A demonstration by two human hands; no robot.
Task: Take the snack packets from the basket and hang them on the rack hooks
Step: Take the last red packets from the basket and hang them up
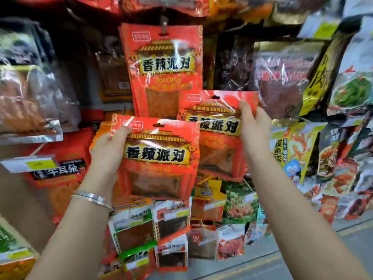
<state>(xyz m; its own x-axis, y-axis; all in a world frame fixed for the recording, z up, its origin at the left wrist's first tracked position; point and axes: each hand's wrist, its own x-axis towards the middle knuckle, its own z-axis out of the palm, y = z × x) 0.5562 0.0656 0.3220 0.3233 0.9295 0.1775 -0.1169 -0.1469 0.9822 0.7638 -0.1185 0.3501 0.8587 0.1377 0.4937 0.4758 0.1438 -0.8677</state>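
Note:
My left hand point(110, 147) grips a red snack packet point(159, 168) by its upper left corner, thumb on the front. My right hand point(254, 126) grips a second, matching red packet point(217, 142) by its upper right corner, held a little higher and partly behind the first. Above both, several identical red packets point(165, 69) hang from a metal rack hook point(164, 25) through their top holes. The basket is out of view.
The rack is crowded with hanging snack bags: brown ones at the left point(30, 102), dark red ones at the right point(282, 77), yellow and green ones point(292, 150) further right. Lower rows point(171, 229) hang below my hands. Grey floor point(302, 259) shows at the bottom right.

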